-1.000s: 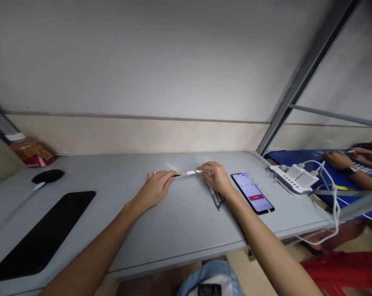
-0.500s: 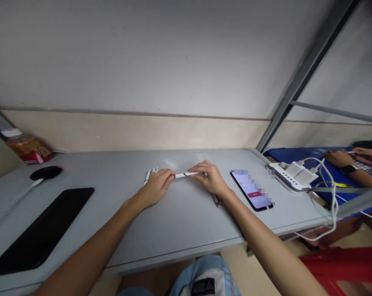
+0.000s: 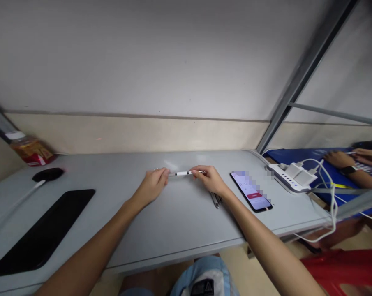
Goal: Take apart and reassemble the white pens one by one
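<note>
While the left hand (image 3: 152, 183) pinches one end of a slender white pen with dark bands (image 3: 182, 173), fingers closed together on it, the right hand (image 3: 209, 179) pinches the other end between thumb and fingertips. Pen lies roughly level, spanning the gap between the hands, over the far half of a smooth pale-grey desk (image 3: 179, 222); whether it touches the surface cannot be told. Just below the right hand, partly covered by it: slim grey pens (image 3: 216, 200), side by side on the desk, number unclear. Right of these, a black-edged smartphone with a lit pale screen and red button (image 3: 255, 196), face up, partly pixelated. Farther right, a white-and-grey power strip (image 3: 289, 181) holding white plug-in chargers, white cables looping off the desk edge. Beyond it, another person's hands (image 3: 338, 158) over a blue surface. Left side, well apart from the hands: a flat black rectangular slab (image 3: 47, 230), a black disc with a white cable (image 3: 48, 174), and a white-capped bottle with a red-and-gold label (image 3: 33, 152), tilted.
</note>
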`<action>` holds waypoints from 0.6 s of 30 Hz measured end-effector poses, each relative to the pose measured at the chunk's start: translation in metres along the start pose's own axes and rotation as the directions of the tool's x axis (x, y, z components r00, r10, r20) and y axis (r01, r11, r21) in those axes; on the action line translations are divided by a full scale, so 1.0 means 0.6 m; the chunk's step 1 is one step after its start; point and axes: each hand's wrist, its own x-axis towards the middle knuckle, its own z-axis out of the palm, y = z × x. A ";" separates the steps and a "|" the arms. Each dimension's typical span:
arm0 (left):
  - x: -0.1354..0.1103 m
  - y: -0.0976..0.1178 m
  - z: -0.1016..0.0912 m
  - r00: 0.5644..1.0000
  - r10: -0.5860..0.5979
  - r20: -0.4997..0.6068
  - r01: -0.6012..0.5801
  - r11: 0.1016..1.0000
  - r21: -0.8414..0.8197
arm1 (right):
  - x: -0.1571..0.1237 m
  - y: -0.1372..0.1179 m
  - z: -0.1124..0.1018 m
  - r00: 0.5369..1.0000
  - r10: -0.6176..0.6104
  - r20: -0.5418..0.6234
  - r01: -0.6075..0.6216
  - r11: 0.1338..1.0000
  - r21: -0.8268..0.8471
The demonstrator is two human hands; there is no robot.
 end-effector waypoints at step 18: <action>0.005 -0.002 -0.007 0.993 0.046 -0.113 -0.049 0.998 -0.029 | 0.001 0.001 0.001 1.000 0.014 0.010 -0.014 1.000 0.020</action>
